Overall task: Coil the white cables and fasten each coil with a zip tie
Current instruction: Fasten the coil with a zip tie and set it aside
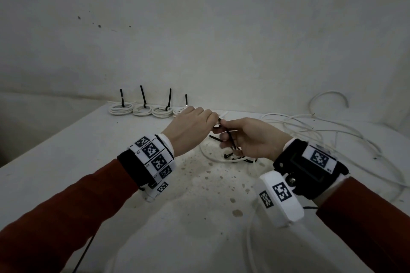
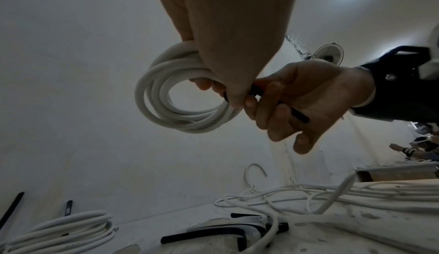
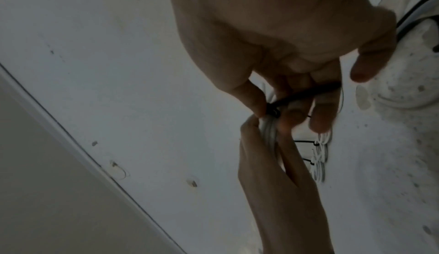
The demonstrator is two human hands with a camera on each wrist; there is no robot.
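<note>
Coil (image 2: 180,96) — light, springy; left hand (image 1: 188,128) grips its gathered strands. Zip tie (image 2: 292,112) — stiff, slick; right hand (image 1: 250,137) pinches its tail.

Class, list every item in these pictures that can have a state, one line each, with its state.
White cable coil in hand: wound, gripped by left hand.
Black zip tie: around the coil, tail pinched by right hand.
Finished white coils: tied.
Loose white cables: uncoiled.
</note>
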